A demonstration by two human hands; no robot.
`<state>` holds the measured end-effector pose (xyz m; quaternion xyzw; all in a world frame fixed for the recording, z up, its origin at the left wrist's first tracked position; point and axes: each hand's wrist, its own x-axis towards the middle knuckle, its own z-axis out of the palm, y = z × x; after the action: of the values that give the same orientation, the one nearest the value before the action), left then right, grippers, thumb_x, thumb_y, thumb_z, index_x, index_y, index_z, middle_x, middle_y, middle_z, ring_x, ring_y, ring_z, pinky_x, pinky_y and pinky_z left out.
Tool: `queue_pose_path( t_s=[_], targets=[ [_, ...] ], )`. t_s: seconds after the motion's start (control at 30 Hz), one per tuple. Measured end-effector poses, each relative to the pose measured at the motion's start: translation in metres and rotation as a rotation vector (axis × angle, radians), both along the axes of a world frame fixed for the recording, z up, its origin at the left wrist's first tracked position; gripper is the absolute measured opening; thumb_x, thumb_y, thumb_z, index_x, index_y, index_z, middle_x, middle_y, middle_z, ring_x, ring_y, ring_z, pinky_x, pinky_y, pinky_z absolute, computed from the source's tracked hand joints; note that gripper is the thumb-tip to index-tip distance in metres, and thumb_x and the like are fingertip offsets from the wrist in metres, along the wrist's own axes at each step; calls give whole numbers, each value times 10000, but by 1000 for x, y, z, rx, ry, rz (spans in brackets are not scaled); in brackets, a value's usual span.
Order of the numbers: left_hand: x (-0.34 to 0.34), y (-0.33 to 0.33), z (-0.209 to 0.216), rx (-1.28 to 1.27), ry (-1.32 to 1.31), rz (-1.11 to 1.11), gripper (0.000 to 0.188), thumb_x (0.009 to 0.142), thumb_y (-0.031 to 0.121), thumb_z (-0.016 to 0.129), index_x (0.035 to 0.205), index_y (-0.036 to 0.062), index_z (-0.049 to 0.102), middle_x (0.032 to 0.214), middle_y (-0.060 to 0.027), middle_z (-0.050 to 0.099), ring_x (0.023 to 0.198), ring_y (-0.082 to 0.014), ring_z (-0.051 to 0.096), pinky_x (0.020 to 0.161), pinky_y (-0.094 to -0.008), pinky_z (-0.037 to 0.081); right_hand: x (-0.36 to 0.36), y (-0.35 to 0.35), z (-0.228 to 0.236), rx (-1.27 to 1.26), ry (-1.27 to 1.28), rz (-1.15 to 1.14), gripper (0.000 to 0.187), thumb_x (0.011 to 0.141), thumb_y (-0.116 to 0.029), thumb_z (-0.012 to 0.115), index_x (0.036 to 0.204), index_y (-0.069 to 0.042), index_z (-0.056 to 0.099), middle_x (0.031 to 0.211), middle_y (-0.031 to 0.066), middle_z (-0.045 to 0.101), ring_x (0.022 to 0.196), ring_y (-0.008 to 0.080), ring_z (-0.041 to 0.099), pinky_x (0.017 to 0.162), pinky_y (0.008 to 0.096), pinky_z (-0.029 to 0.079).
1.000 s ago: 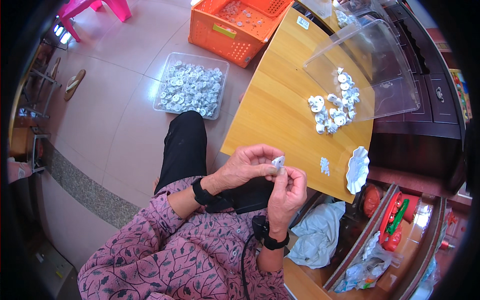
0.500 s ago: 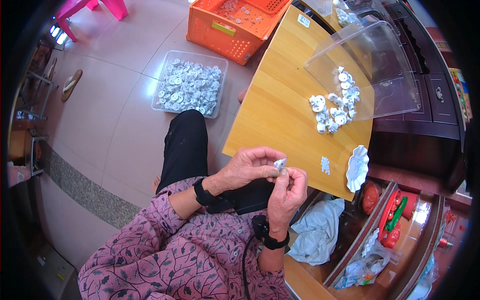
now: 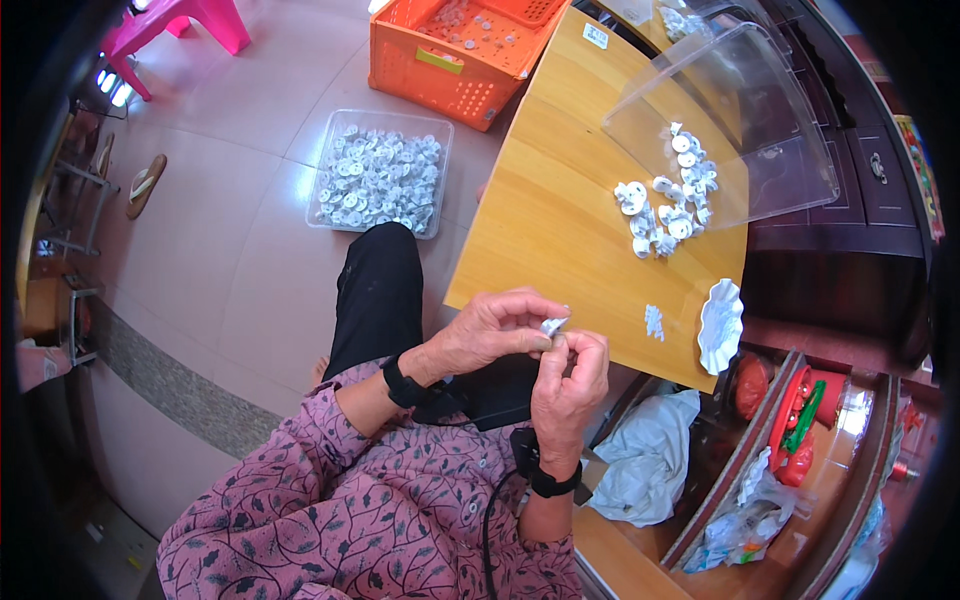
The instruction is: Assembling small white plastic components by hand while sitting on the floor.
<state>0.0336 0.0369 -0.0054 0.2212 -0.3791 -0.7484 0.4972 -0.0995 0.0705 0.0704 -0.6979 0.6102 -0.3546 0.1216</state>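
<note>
Over the near edge of the wooden table (image 3: pixel 520 220), my left hand (image 3: pixel 490 332) pinches a small white plastic part (image 3: pixel 553 325) between thumb and fingers. The thumb and forefinger of my right hand (image 3: pixel 570 390) are closed against the lower side of that same part; whether they also hold a smaller piece is hidden. To the right of my hands lies a little pile of tiny white pieces (image 3: pixel 654 322). Farther back on the table is a loose heap of white round plastic parts (image 3: pixel 680 215).
A clear tub (image 3: pixel 440 215) of similar white parts stands on the floor, with an orange crate (image 3: pixel 400 60) behind it. A clear plastic bin (image 3: pixel 790 190) lies tipped beside the heap. At the table's right edge sits a white wavy-rimmed dish (image 3: pixel 720 330), near an open drawer (image 3: pixel 690 545).
The white part has turned a little in my fingers, and both hands have shifted slightly left. The view has moved slightly; the heap and the tub look the same.
</note>
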Motion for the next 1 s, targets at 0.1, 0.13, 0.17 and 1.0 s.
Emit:
queue_pose_path(
  t_s=[0.1, 0.13, 0.17, 1.0],
  targets=[
    [1, 0, 2, -11, -6, -20, 350, 924, 47, 696, 1269, 17, 645, 1137, -43, 625, 1012, -102, 620, 880, -237, 525, 0, 2, -1, -9, -36, 9, 81, 932, -27, 620, 952, -13, 543, 904, 152, 585, 719, 295, 635, 605, 394, 513],
    [1, 1, 2, -5, -8, -17, 350, 925, 48, 695, 1269, 11, 642, 1131, -44, 630, 1003, -103, 625, 874, -238, 528, -1, 2, -1, 1, -44, 11, 80, 932, -26, 620, 957, -12, 546, 907, 154, 585, 723, 295, 634, 607, 389, 515],
    [1, 1, 2, 1, -11, -14, 350, 926, 49, 695, 1269, 6, 639, 1125, -46, 635, 993, -104, 630, 867, -238, 532, -2, 3, -1, 10, -52, 13, 78, 932, -25, 620, 962, -11, 550, 910, 157, 586, 728, 295, 634, 609, 384, 517],
    [-13, 2, 22, -148, -210, -108, 417, 900, 118, 743, 1299, 51, 644, 1017, -17, 581, 923, -102, 549, 813, -262, 478, -53, 6, -10, 90, -235, 97, 99, 879, -8, 670, 878, -21, 572, 765, 111, 613, 601, 227, 612, 555, 355, 488]
  ],
)
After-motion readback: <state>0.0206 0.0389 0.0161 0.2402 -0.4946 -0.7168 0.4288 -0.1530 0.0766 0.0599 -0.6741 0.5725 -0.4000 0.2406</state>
